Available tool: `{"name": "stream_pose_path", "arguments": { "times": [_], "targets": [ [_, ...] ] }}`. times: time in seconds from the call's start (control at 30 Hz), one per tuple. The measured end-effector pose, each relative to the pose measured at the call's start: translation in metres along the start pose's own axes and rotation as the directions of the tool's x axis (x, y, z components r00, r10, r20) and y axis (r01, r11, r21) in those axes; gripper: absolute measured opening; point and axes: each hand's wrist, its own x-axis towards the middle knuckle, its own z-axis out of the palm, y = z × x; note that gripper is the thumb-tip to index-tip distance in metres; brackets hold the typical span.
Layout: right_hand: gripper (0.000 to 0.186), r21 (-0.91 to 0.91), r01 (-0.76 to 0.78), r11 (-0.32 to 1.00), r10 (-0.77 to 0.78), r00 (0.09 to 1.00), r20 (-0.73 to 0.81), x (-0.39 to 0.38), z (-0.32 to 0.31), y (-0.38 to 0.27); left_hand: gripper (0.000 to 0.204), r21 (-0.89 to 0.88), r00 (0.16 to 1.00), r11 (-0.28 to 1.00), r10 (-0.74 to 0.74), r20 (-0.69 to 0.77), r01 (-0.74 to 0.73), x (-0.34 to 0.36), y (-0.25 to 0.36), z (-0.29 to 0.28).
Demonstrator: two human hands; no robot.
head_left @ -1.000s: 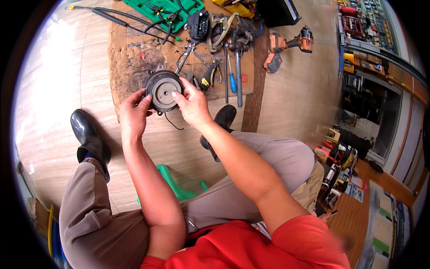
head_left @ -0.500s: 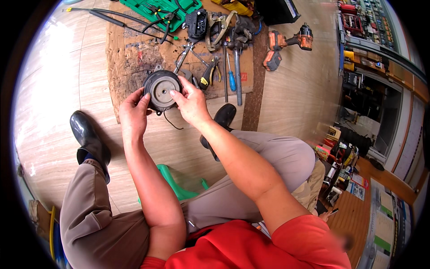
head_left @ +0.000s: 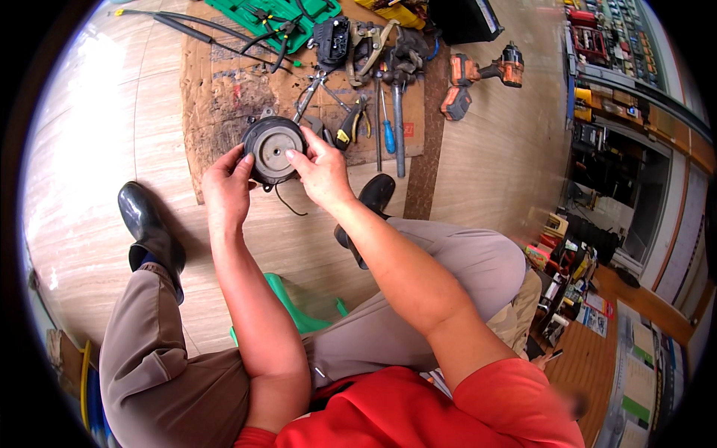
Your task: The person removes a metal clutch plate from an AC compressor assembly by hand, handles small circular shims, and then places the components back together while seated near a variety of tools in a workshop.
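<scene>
Between my two hands is a round clutch pulley [head_left: 276, 151] with a black rim, a grey metal face and a small hole at its centre. Small lugs stick out of its edge, and a thin dark wire [head_left: 290, 203] hangs from its lower side. My left hand [head_left: 228, 185] grips the left rim, thumb on the front. On the right side my right hand [head_left: 323, 170] holds the rim, its thumb resting on the grey face. The fingers behind the pulley are partly hidden. A silver wrench [head_left: 308, 97] lies just beyond it on the stained cardboard [head_left: 213, 97].
On the cardboard lie pliers [head_left: 351, 123], a blue-handled screwdriver [head_left: 388, 138], a hammer [head_left: 399, 134] and a black part [head_left: 331, 41]. A green tool case [head_left: 280, 22] is at the back. An orange cordless impact wrench [head_left: 482, 71] stands right. A green stool [head_left: 287, 306] is below my arms.
Hands and pulley keep the same grip and pose. The whole view has shifted very slightly, with the cardboard and tools a little further right and down.
</scene>
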Motion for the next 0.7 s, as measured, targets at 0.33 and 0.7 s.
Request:
{"name": "stream_pose_path", "arguments": {
  "times": [0.33, 0.7],
  "targets": [
    [0.055, 0.011, 0.019, 1.0, -0.019, 1.0, -0.01, 0.0014, 0.0007, 0.0061, 0.033, 0.044, 1.0, 0.999, 0.0, -0.015, 0.001, -0.0016, 0.0024, 0.0021],
    [0.056, 0.033, 0.004, 0.999, -0.003, 1.0, -0.022, 0.002, 0.001, 0.0083, 0.033, 0.063, 0.999, 0.998, -0.017, -0.027, 0.019, -0.0013, 0.0021, 0.0034]
  ]
}}
